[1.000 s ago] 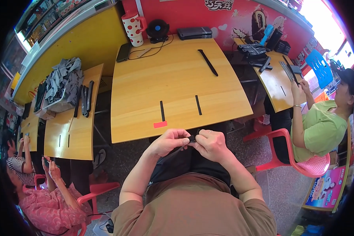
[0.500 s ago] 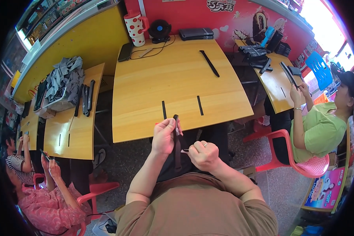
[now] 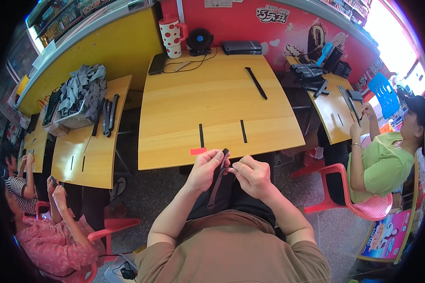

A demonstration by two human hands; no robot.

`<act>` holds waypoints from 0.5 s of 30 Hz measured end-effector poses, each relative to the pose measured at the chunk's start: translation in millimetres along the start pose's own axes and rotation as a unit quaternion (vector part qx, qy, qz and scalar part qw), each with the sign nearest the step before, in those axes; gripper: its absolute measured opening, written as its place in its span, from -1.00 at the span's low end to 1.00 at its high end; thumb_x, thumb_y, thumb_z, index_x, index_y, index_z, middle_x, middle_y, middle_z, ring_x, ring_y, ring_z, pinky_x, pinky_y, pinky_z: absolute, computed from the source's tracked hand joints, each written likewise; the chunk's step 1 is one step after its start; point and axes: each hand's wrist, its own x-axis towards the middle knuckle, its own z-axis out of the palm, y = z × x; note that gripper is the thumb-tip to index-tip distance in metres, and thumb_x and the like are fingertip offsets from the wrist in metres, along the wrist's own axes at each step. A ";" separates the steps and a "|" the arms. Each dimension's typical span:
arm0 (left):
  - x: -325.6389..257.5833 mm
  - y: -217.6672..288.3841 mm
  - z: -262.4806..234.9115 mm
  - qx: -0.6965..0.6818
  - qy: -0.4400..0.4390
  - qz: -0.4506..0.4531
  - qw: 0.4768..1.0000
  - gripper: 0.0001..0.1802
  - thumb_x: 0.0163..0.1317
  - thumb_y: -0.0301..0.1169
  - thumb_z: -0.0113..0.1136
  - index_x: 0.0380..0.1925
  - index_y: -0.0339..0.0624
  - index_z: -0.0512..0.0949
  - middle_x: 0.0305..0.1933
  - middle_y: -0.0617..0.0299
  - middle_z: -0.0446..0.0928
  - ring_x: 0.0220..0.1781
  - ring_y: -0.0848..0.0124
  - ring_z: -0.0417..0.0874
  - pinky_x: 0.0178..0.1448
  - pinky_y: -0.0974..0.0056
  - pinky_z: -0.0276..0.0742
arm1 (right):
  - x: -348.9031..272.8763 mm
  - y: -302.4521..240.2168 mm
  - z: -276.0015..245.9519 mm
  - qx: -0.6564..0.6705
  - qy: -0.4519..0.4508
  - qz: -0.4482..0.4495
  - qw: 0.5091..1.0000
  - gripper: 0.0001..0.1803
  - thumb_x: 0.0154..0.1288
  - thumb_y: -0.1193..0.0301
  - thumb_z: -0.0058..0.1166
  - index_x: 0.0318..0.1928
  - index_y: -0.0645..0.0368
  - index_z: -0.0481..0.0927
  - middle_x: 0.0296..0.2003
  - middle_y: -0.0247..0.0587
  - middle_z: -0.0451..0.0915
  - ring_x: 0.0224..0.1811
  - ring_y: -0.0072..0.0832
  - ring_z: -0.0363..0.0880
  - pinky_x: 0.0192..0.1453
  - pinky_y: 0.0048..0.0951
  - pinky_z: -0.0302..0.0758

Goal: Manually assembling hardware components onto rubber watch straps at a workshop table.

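Observation:
My left hand (image 3: 204, 172) pinches a dark narrow fabric strap (image 3: 216, 191) close to its upper end, just past the near edge of the wooden table (image 3: 174, 106). Its lower part hangs at a slant over my lap. At the strap's right side, my right hand (image 3: 253, 175) is closed with thumb and finger together. A thin dark piece runs from those fingertips to the strap; its kind is too small to tell.
Two black strips (image 3: 243, 131) and a red patch (image 3: 198, 151) mark the table front. A long black strap-like piece (image 3: 256, 83) lies farther back. Behind stand a dotted tumbler (image 3: 171, 37), small fan (image 3: 199, 41), phone (image 3: 157, 63) and grey stack (image 3: 242, 47). Co-workers (image 3: 382, 155) sit either side.
Both hands have shifted a little right. The strap, upright before, now slants, its lower end toward the left. My right hand has risen toward its upper part. The view has tilted slightly.

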 end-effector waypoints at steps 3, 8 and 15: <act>-5.6 -3.9 4.1 0.071 -0.019 0.013 0.997 -0.75 0.45 -0.36 0.04 -0.03 -0.29 0.54 -0.32 0.27 0.60 -0.31 0.54 0.61 -0.19 0.42 0.54 | -0.6 3.6 7.7 0.005 0.024 -0.013 1.000 -0.87 0.00 0.67 0.23 -0.41 0.25 0.58 -0.51 -0.20 0.54 -0.54 -0.34 0.62 -0.53 -0.45 0.50; 4.9 10.1 -4.3 -0.008 0.088 0.078 0.993 -0.71 0.44 -0.31 0.06 -0.14 -0.38 0.56 -0.39 0.24 0.58 -0.39 0.47 0.59 -0.23 0.36 0.56 | -6.4 -5.9 11.8 -0.031 0.039 -0.140 0.989 -0.80 0.00 0.51 0.28 -0.51 0.16 0.47 -0.59 -0.30 0.37 -0.69 -0.44 0.40 -0.67 -0.42 0.31; 58.0 54.8 -65.8 -0.181 0.276 0.171 0.928 -0.72 0.47 -0.28 0.01 -0.21 -0.32 0.51 -0.39 0.25 0.53 -0.46 0.48 0.53 -0.36 0.33 0.54 | -25.6 -23.1 -30.8 -0.007 0.050 -0.155 0.987 -0.79 -0.08 0.58 0.31 -0.41 0.27 0.53 -0.59 -0.31 0.38 -0.66 -0.48 0.44 -0.67 -0.47 0.31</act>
